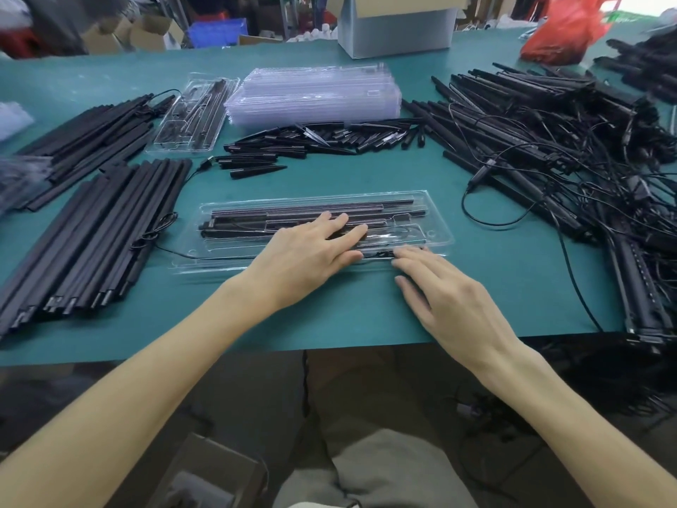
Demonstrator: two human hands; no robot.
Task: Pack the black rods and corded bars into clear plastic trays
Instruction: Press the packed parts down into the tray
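A clear plastic tray (437,223) lies in front of me on the green table, with black rods (293,209) and a cord in its slots. My left hand (311,251) rests flat on the tray's middle, fingers spread over the rods. My right hand (447,298) lies at the tray's near edge, fingertips touching the rim beside a thin black cord (377,254). Long black rods (110,229) are piled at the left. A tangle of corded bars (549,141) fills the right side.
A stack of empty clear trays (315,95) stands at the back centre, with one filled tray (194,115) left of it. Short black pieces (322,139) lie between the stack and my tray. A grey box (395,27) and a red bag (564,31) sit at the far edge.
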